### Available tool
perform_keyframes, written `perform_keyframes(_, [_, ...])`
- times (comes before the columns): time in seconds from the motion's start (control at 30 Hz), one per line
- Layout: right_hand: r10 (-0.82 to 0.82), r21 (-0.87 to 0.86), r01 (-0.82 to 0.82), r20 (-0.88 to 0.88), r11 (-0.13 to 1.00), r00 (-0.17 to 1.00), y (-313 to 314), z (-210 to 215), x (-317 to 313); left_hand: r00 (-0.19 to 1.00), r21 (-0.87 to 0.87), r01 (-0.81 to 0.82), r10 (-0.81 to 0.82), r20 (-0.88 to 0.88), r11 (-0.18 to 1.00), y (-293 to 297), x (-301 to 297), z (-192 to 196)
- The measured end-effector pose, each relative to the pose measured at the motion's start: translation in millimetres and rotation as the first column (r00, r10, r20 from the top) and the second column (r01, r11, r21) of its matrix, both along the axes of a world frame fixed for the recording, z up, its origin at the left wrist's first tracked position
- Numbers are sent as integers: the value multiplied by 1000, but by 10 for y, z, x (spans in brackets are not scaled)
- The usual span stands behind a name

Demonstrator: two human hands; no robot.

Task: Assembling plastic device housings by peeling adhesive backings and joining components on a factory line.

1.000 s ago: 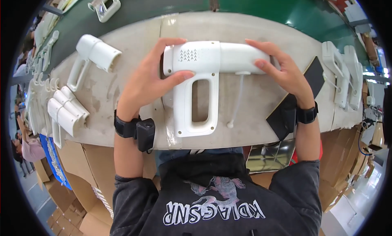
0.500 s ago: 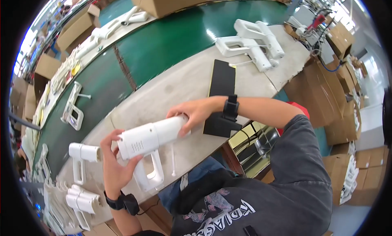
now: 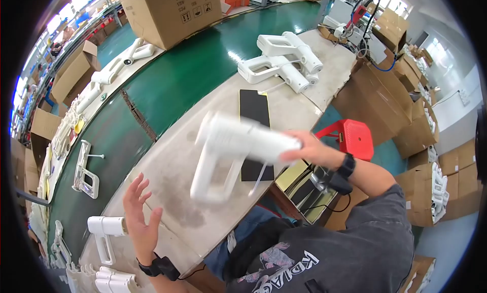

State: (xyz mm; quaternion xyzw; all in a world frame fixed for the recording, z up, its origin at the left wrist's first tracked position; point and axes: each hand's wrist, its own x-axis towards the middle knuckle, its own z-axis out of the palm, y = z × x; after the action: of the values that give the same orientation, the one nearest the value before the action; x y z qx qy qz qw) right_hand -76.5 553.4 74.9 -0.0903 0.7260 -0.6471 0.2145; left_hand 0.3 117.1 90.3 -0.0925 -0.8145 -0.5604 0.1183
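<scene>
My right hand (image 3: 318,152) grips the narrow end of a white pistol-shaped plastic housing (image 3: 236,141) with a loop handle. The housing is blurred by motion, held above the worktable (image 3: 177,202) and partly over a black foam sheet (image 3: 255,104). A thin white rod hangs down beside its handle. My left hand (image 3: 143,219) is raised apart from it, fingers spread, holding nothing. Close by that hand, a similar white housing (image 3: 106,232) lies at the table's left edge, with more white housings (image 3: 114,280) below it.
Several finished-looking white housings (image 3: 294,65) lie piled at the table's far right. A green conveyor belt (image 3: 182,65) runs beyond the table, carrying a white handle part (image 3: 86,166). A large carton (image 3: 172,14) stands behind it. A red stool (image 3: 357,139) and cartons (image 3: 375,95) are at right.
My left hand has let go of the white housing and opened. My right hand has carried the housing to the right. The view has shifted, bringing the red stool into sight.
</scene>
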Motion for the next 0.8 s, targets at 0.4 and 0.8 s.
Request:
perform_keyframes(0.4, [-803, -415, 745, 56, 522, 593, 2295, -146, -1421, 985, 107, -63, 45, 164, 992, -345, 6, -411])
perform_keyframes(0.8, [-947, 151, 941, -56, 304, 315, 2627, -1048, -2158, 984, 171, -73, 42, 175, 983, -331, -50, -496])
